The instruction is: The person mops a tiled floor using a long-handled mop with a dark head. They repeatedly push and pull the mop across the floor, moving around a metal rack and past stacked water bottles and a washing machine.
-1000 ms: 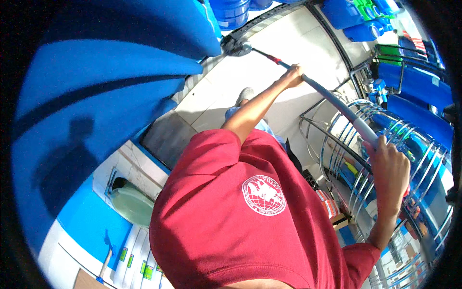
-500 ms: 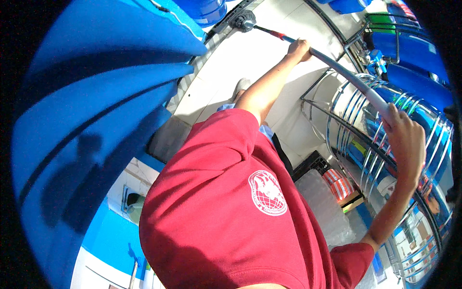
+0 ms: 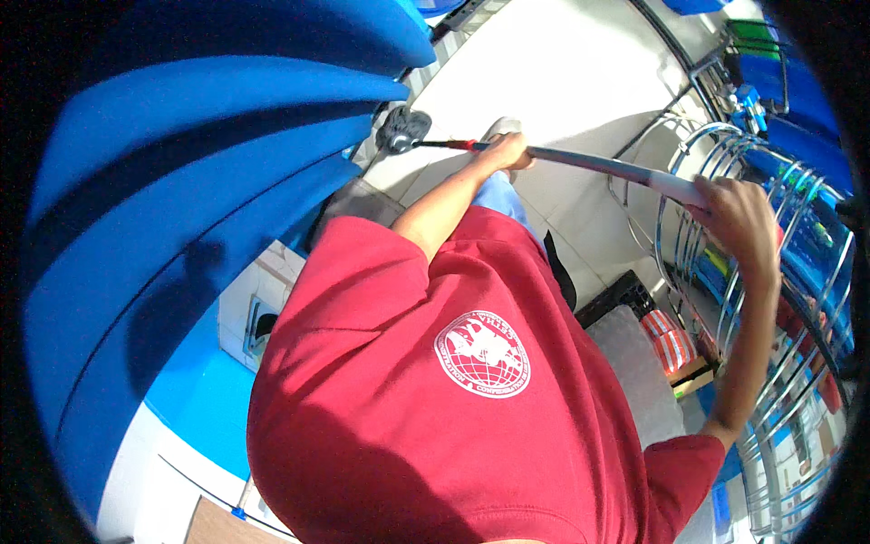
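I hold a long-handled mop [image 3: 589, 161] across my front with both hands. My left hand [image 3: 509, 152] is wrapped round the lower shaft, near its red collar. Up at the pale grip end, my right hand [image 3: 739, 218] closes over the handle. The mop's dark grey stringy head [image 3: 403, 130] rests on the tiles at the left, right beside the hem of a blue curtain [image 3: 208, 154]. My shoe shows just beyond the left hand.
Pale floor tiles [image 3: 562, 63] stretch ahead. On the right stand a chrome wire rack [image 3: 680, 245] and blue containers [image 3: 807, 154]. A black crate [image 3: 621, 299] and red-and-white striped packs [image 3: 669, 342] sit low, close to my right side.
The mop head has come back toward me and to the left, along the curtain's edge. My left hand moved nearer and left with the shaft; my right hand shifted slightly.
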Demonstrator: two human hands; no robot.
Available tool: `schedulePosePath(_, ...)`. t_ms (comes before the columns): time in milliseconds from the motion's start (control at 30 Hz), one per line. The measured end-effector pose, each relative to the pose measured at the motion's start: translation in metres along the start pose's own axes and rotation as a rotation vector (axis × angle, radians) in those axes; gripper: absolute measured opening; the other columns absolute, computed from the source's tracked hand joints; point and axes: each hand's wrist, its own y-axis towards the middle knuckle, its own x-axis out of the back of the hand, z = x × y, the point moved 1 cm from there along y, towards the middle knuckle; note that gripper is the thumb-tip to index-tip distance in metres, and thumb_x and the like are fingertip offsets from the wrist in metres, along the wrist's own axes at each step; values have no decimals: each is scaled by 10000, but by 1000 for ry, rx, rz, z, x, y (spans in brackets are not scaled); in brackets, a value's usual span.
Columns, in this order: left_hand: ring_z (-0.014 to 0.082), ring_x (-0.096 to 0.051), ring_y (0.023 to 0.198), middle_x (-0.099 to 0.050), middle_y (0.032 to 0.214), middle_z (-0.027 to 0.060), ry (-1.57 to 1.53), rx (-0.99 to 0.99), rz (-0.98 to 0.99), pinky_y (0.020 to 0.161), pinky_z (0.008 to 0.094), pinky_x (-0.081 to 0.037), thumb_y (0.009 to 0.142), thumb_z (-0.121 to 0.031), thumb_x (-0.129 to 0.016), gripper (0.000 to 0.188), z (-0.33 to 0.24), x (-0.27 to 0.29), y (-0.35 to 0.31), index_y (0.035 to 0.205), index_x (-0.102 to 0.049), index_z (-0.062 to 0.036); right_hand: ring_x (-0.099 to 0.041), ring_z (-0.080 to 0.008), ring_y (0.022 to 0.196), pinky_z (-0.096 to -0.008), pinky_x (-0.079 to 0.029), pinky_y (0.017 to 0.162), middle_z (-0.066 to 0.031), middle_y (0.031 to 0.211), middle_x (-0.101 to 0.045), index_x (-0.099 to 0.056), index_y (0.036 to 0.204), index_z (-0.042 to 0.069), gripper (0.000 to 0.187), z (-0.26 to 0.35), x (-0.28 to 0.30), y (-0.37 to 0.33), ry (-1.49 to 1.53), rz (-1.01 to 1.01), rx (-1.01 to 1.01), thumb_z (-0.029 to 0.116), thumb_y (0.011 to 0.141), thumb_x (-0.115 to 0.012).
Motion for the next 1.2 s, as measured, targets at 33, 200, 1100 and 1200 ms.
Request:
schedulePosePath(33, 364, -676, 797, -650, 756, 252, -149, 12, -58, 727, 459, -522, 716, -235, -647, 252, 20, -3, -21, 776, -677, 8, -644, -295, 693, -395, -508, 618, -108, 748, -641, -657, 968, 100, 271, 14, -12, 12, -30, -26, 45, 266, 759, -700)
schedulePosePath(200, 335, -672, 711, -640, 727, 232, -73, 229, 239, 632, 427, -504, 707, -299, -620, 274, 82, 27, -140, 763, -672, -36, -663, -243, 627, -374, -522, 563, -79, 645, -636, -642, 814, 91, 121, 103, -45, 47, -73, -246, 291, 209, 789, -639)
schedulePosePath(1100, 298, -521, 1149, -552, 1173, 89, 70, -46, -155, 853, 490, -480, 705, -124, -688, 343, -26, 181, 254, 1030, -586, -159, -625, -70, 610, -217, -487, 518, 33, 709, -593, -591, 1174, 60, 320, 84, 73, 131, -305, 124, -658, 141, 869, -538)
schedulePosePath(1200, 293, -519, 1161, -556, 1171, 92, 123, -85, 9, 866, 499, -471, 722, -125, -672, 296, -10, 187, 290, 1009, -606, -157, -642, -128, 616, -251, -502, 528, -29, 714, -628, -593, 1176, 36, 334, 78, 77, 157, -4, 9, -820, 112, 853, -555)
